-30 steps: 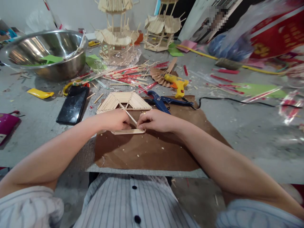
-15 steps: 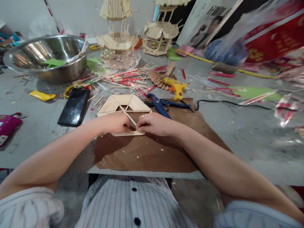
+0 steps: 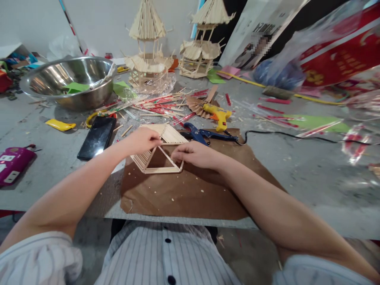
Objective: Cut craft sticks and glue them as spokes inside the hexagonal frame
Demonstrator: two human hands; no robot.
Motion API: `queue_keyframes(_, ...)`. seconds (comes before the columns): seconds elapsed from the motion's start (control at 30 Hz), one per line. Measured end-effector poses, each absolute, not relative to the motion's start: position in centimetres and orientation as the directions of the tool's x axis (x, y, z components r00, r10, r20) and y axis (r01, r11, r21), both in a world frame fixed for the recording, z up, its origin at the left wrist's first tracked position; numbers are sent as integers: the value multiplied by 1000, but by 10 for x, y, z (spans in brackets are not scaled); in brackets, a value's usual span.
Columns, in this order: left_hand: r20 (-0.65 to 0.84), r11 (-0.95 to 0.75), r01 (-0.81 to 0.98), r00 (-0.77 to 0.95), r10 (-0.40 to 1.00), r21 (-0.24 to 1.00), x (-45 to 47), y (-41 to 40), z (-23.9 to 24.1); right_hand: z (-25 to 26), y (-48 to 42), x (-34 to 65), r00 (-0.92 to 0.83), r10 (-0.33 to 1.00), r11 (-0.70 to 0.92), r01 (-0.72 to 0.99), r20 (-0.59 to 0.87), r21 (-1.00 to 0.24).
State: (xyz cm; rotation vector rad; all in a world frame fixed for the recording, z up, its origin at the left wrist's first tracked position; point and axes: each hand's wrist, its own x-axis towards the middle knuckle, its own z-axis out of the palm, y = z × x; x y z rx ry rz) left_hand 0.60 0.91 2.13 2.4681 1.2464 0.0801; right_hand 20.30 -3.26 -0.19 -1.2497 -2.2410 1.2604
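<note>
A hexagonal frame of thin wooden sticks [image 3: 162, 170] lies on brown paper [image 3: 181, 198], with rows of sticks filling its back and left sections. Its front section is open, and a diagonal wooden stick [image 3: 166, 155] crosses it from the middle to the front right corner. My left hand [image 3: 142, 141] is over the frame's left back part, fingers closed near the middle where sticks meet; their tips are partly hidden. On the right side, my right hand [image 3: 192, 154] has its fingers bent and closed about the diagonal stick.
Blue-handled cutters [image 3: 197, 132] and a yellow glue gun [image 3: 218, 116] lie behind the frame. A phone [image 3: 97, 137], a yellow knife [image 3: 61, 125] and a steel bowl [image 3: 69, 97] are at left. Stick pagodas [image 3: 148, 63] stand at the back; a black cord [image 3: 279, 133] runs right.
My left hand has moved up and back from the frame's front edge to its middle, uncovering the front left section. My right hand stays at the right side. The view has shifted slightly.
</note>
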Motion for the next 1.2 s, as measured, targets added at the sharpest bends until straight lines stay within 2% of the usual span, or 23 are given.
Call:
queue_keyframes(0.13,55,-417,852,422,905,316,-8,35,22,-2,-27,206,-382,919,67,394,-97,-917)
queue_keyframes(0.27,89,-403,900,394,915,164,-12,55,21,-3,-23,207,-251,964,-13,286,-88,-958)
queue_keyframes(0.4,103,-405,914,403,909,4,-3,74,18,-5,-22,208,-239,970,45,342,-41,-939)
queue_keyframes(0.57,24,-352,931,356,934,-93,15,103,11,-5,-22,211,-252,966,185,489,66,-852)
queue_keyframes(0.87,-32,-325,940,324,946,-106,25,133,4,1,-23,212,-234,965,236,590,116,-772)
queue_keyframes(1.0,-11,-335,935,337,942,-115,26,137,2,-4,-20,213,-199,963,262,549,180,-794)
queue_keyframes(1.2,-26,-373,917,373,928,-141,29,135,5,-12,-14,217,-151,969,246,513,196,-822)
